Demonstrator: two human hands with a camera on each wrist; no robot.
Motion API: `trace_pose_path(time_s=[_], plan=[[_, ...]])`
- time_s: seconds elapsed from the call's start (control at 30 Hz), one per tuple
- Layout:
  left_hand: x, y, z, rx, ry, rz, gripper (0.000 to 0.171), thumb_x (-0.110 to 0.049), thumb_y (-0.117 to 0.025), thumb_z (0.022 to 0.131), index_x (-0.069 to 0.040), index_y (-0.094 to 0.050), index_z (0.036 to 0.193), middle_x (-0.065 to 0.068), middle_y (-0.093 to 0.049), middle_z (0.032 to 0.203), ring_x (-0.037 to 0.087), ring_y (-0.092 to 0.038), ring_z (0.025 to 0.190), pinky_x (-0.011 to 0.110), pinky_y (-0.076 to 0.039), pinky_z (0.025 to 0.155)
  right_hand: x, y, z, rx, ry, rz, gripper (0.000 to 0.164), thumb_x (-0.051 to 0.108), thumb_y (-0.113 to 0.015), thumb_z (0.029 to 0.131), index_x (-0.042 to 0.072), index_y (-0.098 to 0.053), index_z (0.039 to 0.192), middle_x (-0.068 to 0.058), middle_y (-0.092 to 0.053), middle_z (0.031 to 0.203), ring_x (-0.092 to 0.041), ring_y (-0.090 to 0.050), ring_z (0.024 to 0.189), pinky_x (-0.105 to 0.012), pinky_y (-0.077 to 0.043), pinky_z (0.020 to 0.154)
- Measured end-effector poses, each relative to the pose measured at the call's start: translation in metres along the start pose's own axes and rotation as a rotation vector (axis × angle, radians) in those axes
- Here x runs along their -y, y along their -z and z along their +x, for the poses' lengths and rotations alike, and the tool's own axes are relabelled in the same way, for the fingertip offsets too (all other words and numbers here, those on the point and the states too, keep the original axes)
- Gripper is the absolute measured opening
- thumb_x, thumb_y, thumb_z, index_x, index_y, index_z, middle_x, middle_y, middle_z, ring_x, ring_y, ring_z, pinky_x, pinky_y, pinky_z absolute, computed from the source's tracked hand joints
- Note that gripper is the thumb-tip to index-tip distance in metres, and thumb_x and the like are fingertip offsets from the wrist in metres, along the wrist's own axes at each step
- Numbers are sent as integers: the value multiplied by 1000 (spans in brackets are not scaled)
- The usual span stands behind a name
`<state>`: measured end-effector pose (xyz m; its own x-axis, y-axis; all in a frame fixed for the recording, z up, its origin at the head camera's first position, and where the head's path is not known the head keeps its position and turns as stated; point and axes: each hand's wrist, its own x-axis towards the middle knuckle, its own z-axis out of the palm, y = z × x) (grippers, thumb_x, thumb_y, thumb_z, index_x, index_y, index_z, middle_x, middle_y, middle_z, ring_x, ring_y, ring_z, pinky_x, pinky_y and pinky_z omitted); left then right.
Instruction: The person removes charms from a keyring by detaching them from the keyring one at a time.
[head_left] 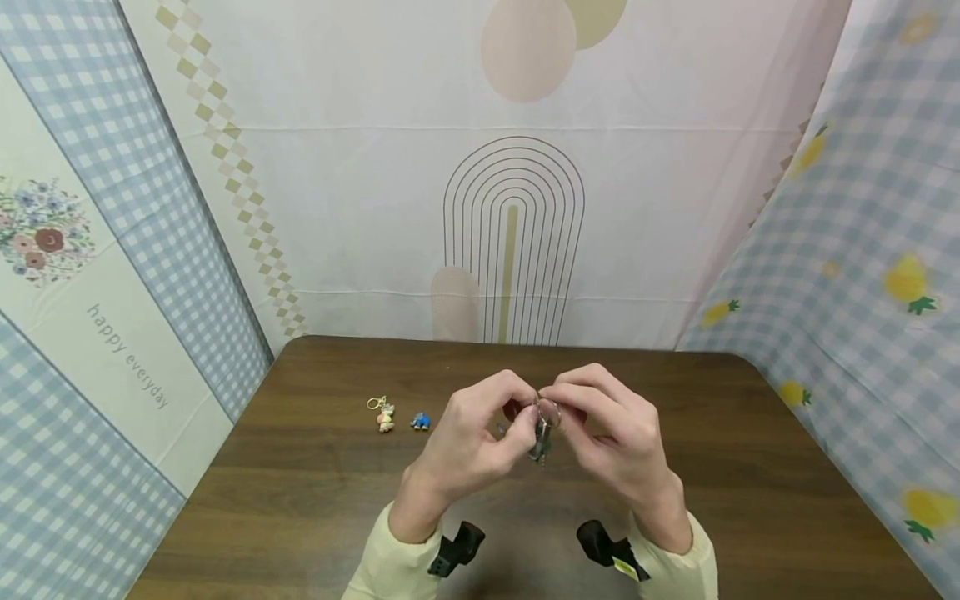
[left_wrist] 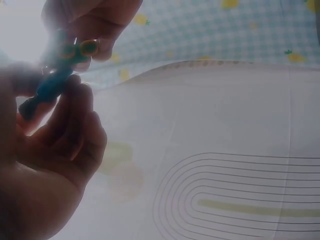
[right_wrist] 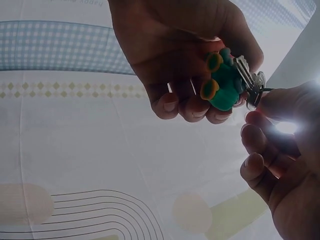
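Left hand (head_left: 480, 432) and right hand (head_left: 617, 427) pinch a round silver metal ring (head_left: 558, 410) beside a green, orange-tipped figurine (right_wrist: 226, 89); ring-opening appears underway; next move likely needs steady counter-pressure.

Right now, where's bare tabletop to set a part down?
Free: from the right hand to the right edge of the table, and between the keychain figurine and the left edge. Crowded: the middle, where the left hand and right hand grip the key bunch; the blue figurine lies just left.
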<state>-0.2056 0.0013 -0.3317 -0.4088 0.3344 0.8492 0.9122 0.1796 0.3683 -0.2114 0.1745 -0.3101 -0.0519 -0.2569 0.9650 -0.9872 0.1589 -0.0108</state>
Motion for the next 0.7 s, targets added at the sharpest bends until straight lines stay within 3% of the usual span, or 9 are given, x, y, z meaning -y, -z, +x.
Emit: trace_pose_path(time_s=[0.27,0.47,0.7], plan=[[1,0,-3,-47,71,41,12,-1,-55,87,-13,-57,86,-5,-56,73,0,-51,64,10,-44,58,3,-2,2,12,-6,10,18,10,-64,94,-5,-69,85,-11,-62,80,-12,-55,70,-16,-44,59],[0,0,-4,-57,76,44,12,-1,-55,88,-13,-57,86,-5,-58,73,0,-50,62,14,-45,55,4,-1,2,44,0,51,16,8,-62,94,-4,-68,85,-12,-61,81,-11,-55,69,-14,-44,58],[0,1,-6,-56,87,43,11,-2,-55,88,-13,-57,86,-4,-58,71,0,-50,60,11,-43,55,5,-2,-2,69,-7,91,15,8,-61,94,-3,-67,86,-13,-60,86,-12,-54,73,-14,-43,60]])
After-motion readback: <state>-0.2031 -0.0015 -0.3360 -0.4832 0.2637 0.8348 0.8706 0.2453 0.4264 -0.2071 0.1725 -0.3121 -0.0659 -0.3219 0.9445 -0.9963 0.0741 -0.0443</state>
